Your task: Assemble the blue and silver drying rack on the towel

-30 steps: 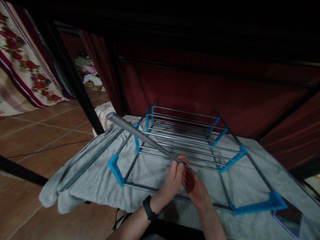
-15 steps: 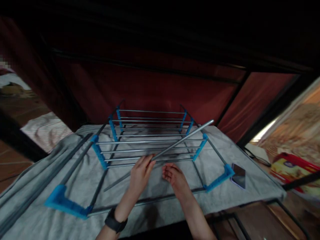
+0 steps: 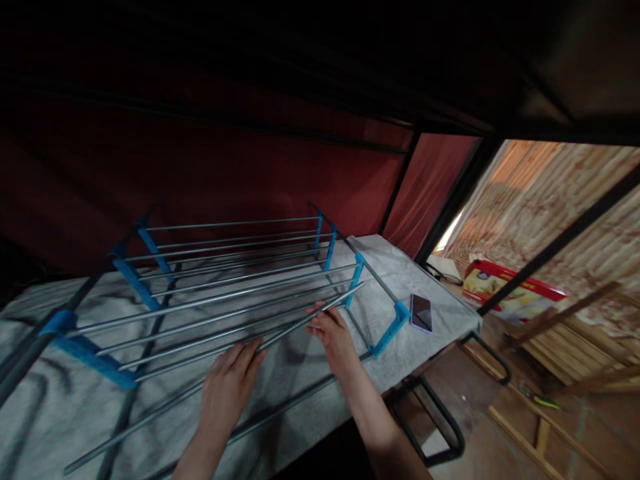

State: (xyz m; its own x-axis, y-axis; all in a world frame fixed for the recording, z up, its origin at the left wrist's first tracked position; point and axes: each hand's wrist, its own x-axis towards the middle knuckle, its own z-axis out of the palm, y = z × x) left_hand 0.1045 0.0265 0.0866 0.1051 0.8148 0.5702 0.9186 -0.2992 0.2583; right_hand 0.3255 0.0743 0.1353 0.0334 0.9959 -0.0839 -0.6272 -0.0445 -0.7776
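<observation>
Grey cloth [image 3: 295,363] spreads across my lower frame. Lower centre, my left hand [image 3: 231,380] grasps the rod [image 3: 287,331] at the near side of the rack [image 3: 220,299]; my right hand [image 3: 337,337], apart moments ago, now touches it, grip unclear, so both can guide it. Red curtain [image 3: 240,173] hangs behind.

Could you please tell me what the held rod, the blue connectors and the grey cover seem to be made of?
Held rod: probably metal, smooth, with a pale sheen along its length.
Blue connectors: likely moulded plastic, judging by their uniform colour and chunky shape.
Grey cover: soft, matte fabric, wrinkled at left; the exact fibre is unclear.
</observation>
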